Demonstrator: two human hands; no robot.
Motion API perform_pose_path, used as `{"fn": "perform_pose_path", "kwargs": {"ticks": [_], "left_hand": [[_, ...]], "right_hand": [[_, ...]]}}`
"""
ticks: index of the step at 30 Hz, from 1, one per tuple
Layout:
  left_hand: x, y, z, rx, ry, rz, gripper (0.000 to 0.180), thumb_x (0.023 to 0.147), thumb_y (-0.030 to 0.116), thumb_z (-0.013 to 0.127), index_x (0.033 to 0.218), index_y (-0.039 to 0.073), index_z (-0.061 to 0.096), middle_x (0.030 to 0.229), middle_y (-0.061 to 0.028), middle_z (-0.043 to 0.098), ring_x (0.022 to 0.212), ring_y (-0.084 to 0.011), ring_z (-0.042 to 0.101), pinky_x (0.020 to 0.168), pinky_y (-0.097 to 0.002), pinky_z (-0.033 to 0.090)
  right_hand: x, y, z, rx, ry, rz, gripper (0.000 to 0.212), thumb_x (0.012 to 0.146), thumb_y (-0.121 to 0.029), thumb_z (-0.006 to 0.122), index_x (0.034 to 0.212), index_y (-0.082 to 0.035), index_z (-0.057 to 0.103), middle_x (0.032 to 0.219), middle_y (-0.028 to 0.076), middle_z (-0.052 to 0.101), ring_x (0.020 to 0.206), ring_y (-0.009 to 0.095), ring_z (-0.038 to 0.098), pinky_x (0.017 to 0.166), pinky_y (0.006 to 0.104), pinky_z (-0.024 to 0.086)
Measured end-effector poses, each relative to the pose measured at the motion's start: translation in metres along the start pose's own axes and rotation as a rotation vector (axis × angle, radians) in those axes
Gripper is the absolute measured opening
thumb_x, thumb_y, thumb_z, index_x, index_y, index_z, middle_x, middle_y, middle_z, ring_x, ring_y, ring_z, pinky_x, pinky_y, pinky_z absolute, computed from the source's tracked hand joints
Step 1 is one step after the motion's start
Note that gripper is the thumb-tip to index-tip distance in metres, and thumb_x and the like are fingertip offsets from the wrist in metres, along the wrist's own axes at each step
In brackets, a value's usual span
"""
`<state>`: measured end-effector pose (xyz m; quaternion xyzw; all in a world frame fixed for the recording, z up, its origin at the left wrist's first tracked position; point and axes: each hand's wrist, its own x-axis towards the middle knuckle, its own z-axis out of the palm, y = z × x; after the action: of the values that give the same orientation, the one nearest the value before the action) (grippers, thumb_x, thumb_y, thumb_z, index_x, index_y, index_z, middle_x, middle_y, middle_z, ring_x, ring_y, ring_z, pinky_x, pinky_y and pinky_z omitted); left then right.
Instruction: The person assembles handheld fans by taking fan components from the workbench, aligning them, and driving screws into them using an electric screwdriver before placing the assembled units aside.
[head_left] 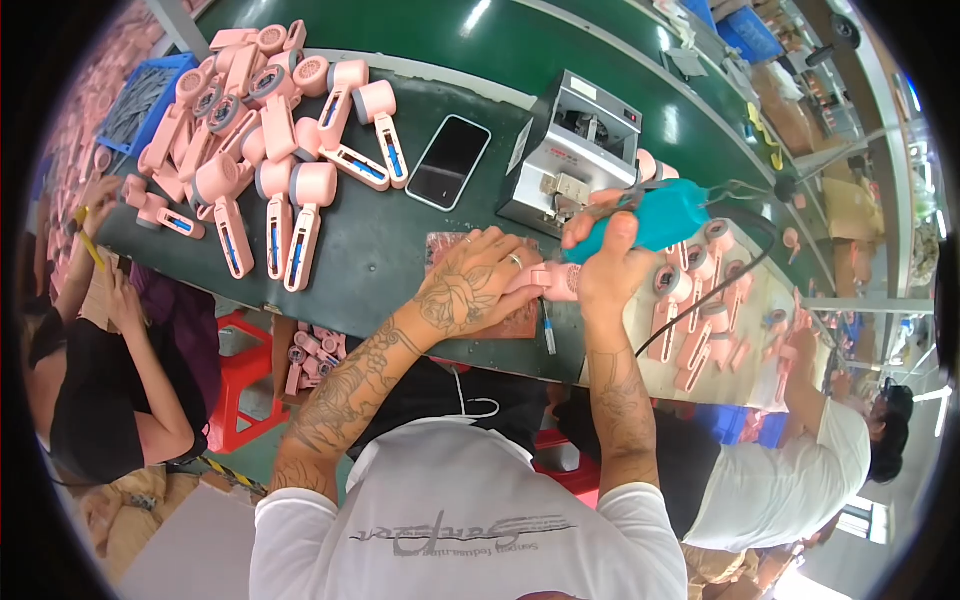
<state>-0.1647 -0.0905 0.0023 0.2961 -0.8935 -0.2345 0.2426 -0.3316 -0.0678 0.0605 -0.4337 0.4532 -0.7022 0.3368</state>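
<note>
My left hand (470,285), with a ring on one finger, is closed on a pink handheld fan (562,281) and steadies it over a reddish work pad (516,323). Just right of it, my right hand (612,262) is wrapped round a teal electric screwdriver (665,215). The driver lies slanted, its cord end up to the right and its tip end toward the fan. My fingers hide the tip, so I cannot tell whether it touches the fan. A thin blue-and-clear stick (549,332) lies at the pad's right edge.
Pink fans (275,130) are heaped at the left, near a blue crate (150,98) of grey parts. A phone (449,163) and a grey metal machine (578,150) stand beyond my hands. More fans (690,300) lie right, under a black cord (700,300). People sit on both sides.
</note>
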Motion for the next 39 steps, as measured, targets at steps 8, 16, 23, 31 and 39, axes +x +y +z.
{"fn": "perform_pose_path", "kwargs": {"ticks": [8,16,23,31,39], "left_hand": [[0.000,0.001,-0.005,-0.088,-0.094,0.003,0.037,0.095,0.032,0.055,0.120,0.007,0.064,0.123,-0.0163,0.059,0.119,-0.0354,0.052,0.106,-0.0499,0.040],[-0.002,-0.003,-0.005,-0.090,-0.065,-0.014,0.040,0.093,0.032,0.057,0.124,0.007,0.063,0.123,-0.0166,0.060,0.117,-0.0371,0.054,0.107,-0.0508,0.040],[-0.001,-0.003,0.001,-0.112,0.009,0.000,0.037,0.092,0.031,0.059,0.117,0.004,0.066,0.119,-0.0142,0.061,0.113,-0.0348,0.055,0.104,-0.0498,0.042],[-0.001,0.000,0.003,-0.068,0.030,0.002,0.036,0.091,0.030,0.061,0.115,0.005,0.067,0.118,-0.0120,0.060,0.112,-0.0328,0.055,0.103,-0.0486,0.043],[0.004,0.005,-0.002,-0.085,0.068,0.037,0.033,0.087,0.021,0.066,0.114,0.003,0.065,0.127,-0.0085,0.058,0.104,-0.0309,0.057,0.090,-0.0439,0.045]], "right_hand": [[0.045,0.034,0.000,-0.035,-0.033,-0.300,0.035,0.100,-0.034,0.062,0.096,-0.001,0.054,0.072,0.005,0.058,0.062,0.013,0.057,0.056,0.0281,0.045],[0.015,0.010,0.007,0.027,0.028,-0.064,0.032,0.101,-0.029,0.060,0.101,0.003,0.057,0.068,0.005,0.056,0.059,0.013,0.055,0.053,0.0269,0.043],[-0.029,-0.010,-0.013,-0.002,-0.053,-0.040,0.051,0.096,-0.045,0.064,0.107,0.004,0.056,0.071,0.007,0.058,0.064,0.015,0.059,0.055,0.0282,0.047],[-0.038,0.001,-0.012,-0.061,-0.053,-0.017,0.058,0.093,-0.056,0.063,0.098,0.000,0.049,0.069,0.008,0.051,0.060,0.019,0.051,0.057,0.0332,0.045],[-0.038,0.012,-0.012,0.018,-0.028,-0.047,0.051,0.093,-0.050,0.067,0.094,-0.002,0.049,0.069,0.006,0.050,0.059,0.017,0.051,0.056,0.0328,0.047]]}}
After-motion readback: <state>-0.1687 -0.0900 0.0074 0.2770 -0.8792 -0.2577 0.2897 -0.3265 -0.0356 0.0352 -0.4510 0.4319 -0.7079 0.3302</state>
